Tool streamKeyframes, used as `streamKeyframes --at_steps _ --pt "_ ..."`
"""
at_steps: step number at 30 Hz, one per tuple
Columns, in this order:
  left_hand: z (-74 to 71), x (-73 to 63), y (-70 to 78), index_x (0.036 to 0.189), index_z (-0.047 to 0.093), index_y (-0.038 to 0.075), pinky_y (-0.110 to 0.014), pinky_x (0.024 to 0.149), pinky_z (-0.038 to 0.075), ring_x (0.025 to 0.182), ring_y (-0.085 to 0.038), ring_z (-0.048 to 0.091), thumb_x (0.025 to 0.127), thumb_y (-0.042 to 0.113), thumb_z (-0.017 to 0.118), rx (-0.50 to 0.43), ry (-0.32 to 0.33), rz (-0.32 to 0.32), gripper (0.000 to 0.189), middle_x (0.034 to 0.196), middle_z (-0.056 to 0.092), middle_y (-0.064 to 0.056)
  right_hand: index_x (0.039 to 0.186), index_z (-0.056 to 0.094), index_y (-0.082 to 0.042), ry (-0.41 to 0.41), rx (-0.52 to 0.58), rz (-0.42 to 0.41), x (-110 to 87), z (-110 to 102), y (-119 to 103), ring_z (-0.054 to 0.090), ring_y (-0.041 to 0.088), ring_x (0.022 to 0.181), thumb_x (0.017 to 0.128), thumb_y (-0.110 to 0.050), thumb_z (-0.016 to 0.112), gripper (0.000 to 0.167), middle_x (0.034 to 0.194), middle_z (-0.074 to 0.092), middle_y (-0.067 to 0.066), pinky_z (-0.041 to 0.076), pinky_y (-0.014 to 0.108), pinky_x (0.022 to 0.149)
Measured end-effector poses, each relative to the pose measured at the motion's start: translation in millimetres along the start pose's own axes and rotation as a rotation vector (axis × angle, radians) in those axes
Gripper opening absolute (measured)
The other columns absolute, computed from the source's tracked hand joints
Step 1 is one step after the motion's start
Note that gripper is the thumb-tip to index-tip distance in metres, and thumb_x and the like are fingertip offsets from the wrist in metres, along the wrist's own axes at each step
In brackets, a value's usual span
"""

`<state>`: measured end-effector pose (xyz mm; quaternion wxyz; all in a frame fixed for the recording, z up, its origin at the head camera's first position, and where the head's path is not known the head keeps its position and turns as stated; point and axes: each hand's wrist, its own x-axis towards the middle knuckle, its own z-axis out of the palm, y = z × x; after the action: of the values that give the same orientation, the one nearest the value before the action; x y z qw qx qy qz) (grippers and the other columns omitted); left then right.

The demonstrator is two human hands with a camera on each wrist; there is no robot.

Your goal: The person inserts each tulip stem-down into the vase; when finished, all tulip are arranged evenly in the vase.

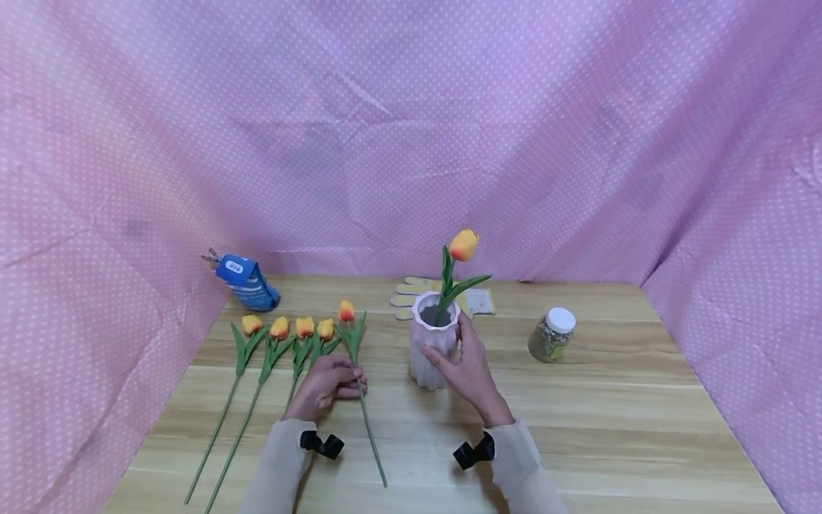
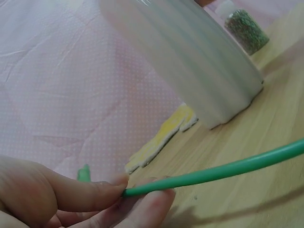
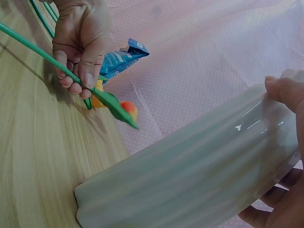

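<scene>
Between thumb and fingers, my left hand (image 1: 334,382) pinches the green stem of an orange-yellow tulip (image 1: 347,311), held just left of the vase. In the left wrist view that stem (image 2: 228,167) crosses the lower part, above the wood. My right hand (image 1: 472,368) grips the upper side of a pale fluted vase (image 1: 424,353), which stands upright on the table. One tulip (image 1: 464,245) stands in the vase, its leaves above the rim. Several more tulips (image 1: 279,328) lie side by side on the left, partly hidden by my left hand.
A blue bag (image 1: 250,282) with a clip on top sits at the back left. Behind the vase lie yellow-and-white gloves (image 1: 411,289). To its right is a jar (image 1: 551,337) with a white lid. Pink dotted cloth (image 1: 411,143) hangs around the wooden table (image 1: 616,428).
</scene>
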<state>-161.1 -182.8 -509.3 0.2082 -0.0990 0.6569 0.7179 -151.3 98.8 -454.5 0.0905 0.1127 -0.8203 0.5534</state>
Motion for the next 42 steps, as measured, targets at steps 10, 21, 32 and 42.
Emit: streamKeyframes --at_steps 10,21,32,42 --pt "-3.0 -2.4 -0.8 0.1 0.054 -0.005 -0.03 0.073 0.065 0.081 -0.019 0.075 0.095 -0.009 0.056 -0.167 -0.005 0.047 0.006 0.084 0.073 -0.007 0.155 0.029 -0.008 -0.001 0.003 -0.025 -1.2 0.5 0.1 0.048 0.035 0.14 0.087 -0.03 0.077 0.085 0.152 0.047 0.015 0.039 0.062 0.116" --pt "-4.1 -2.6 5.8 0.086 0.055 0.004 -0.032 0.076 0.065 0.078 -0.018 0.074 0.097 -0.014 0.048 -0.294 0.025 0.1 0.021 0.081 0.07 -0.006 0.154 0.03 -0.007 0.001 -0.003 -0.036 1.1 0.2 -0.1 0.049 0.035 0.139 0.087 -0.03 0.076 0.085 0.15 0.049 0.016 0.039 0.061 0.117" --pt "-2.0 0.5 6.2 0.112 0.048 -0.011 -0.03 0.075 0.065 0.082 -0.017 0.075 0.097 -0.012 0.051 -0.342 0.128 0.157 0.016 0.08 0.073 -0.005 0.154 0.029 -0.006 0.001 -0.001 -0.041 0.6 0.2 1.4 0.05 0.036 0.138 0.087 -0.028 0.077 0.085 0.149 0.049 0.017 0.04 0.062 0.116" --pt "-9.7 -2.7 7.0 0.091 0.057 0.004 -0.029 0.074 0.065 0.085 -0.02 0.075 0.097 -0.01 0.052 -0.485 0.176 0.172 0.017 0.083 0.074 -0.008 0.154 0.029 -0.007 0.004 0.008 -0.026 -0.1 0.5 2.0 0.05 0.035 0.138 0.087 -0.029 0.077 0.085 0.149 0.049 0.016 0.04 0.062 0.116"
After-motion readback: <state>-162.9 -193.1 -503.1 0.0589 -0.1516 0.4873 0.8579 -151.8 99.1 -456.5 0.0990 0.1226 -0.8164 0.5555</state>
